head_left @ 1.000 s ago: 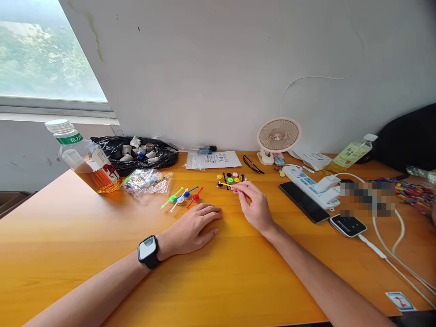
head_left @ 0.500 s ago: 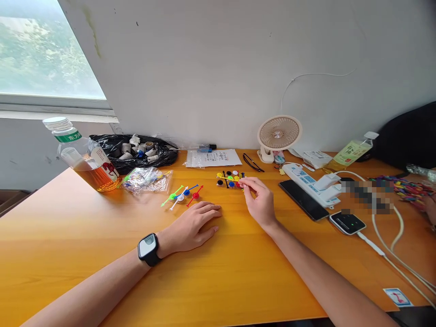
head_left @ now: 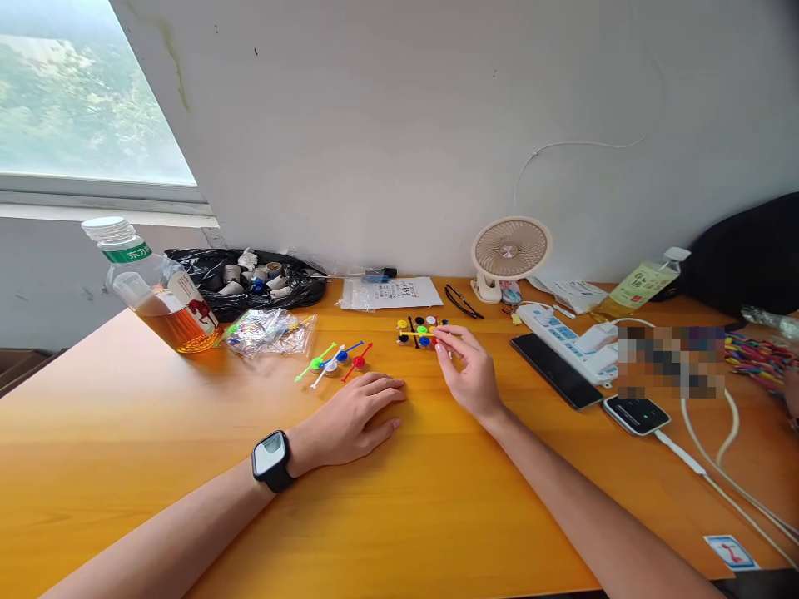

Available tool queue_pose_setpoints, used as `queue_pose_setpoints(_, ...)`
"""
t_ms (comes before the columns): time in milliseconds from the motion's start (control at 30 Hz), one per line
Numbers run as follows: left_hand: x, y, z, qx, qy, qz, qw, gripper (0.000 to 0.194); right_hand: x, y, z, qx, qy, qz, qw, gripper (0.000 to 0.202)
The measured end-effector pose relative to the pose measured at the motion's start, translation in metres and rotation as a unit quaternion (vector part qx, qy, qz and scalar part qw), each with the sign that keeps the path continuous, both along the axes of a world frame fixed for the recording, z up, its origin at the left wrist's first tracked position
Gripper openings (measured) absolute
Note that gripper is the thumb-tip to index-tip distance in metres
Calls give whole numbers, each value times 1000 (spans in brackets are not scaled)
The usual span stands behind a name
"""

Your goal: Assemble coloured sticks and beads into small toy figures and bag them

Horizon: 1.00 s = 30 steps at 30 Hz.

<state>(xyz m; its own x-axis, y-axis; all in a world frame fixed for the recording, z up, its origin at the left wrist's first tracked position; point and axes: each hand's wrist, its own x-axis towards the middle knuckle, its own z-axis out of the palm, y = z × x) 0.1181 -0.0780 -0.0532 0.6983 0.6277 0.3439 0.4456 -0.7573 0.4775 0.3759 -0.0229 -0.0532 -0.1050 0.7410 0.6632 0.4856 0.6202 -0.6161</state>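
My right hand (head_left: 469, 372) pinches a yellow arrow (head_left: 410, 334), which points left over a cluster of small coloured round pieces (head_left: 424, 342). A black arrow (head_left: 411, 326) stands out among those pieces. Flat on the wooden table (head_left: 387, 532) rests my left hand (head_left: 355, 416), fingers apart and holding nothing, with a watch on its wrist. Just beyond it are a red arrow spinner (head_left: 358, 362), a white one (head_left: 330, 364), a blue one (head_left: 343, 356) and a green one (head_left: 315, 364).
At the left stand a bottle of amber drink (head_left: 175, 316), a plastic bag of parts (head_left: 268, 331) and a black bag (head_left: 187, 266). Rightward are a fan (head_left: 512, 249), phone (head_left: 555, 370), power strip (head_left: 565, 341) and cables. Another person's hand (head_left: 791, 391) shows at the right edge.
My right hand has shifted slightly left and down, and the yellow arrow now shows lifted in its fingertips over the cluster. My left hand has stayed in place.
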Motion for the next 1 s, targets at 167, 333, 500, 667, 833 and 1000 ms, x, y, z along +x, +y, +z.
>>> queue_pose_setpoints(167,0,0,0,-3,3,-2,1000,36,1,3,-7,-1,-94,54,994,48)
queue_pose_setpoints(333,1,0,1,-2,3,-1,1000,35,2,6,-17,-28,-145,78,986,57)
queue_pose_setpoints(500,1,0,1,-6,8,0,1000,35,4,9,-20,-36,-149,94,984,58)
queue_pose_setpoints(667,0,0,1,-7,12,0,1000,35,4,13,-23,-38,-145,101,983,61)
queue_pose_setpoints(833,1,0,2,-4,11,2,1000,35,3,12,-22,-48,-145,114,982,63)
queue_pose_setpoints(1000,0,-1,2,-5,8,-2,1000,35,2,7,-17,-36,-131,115,984,61)
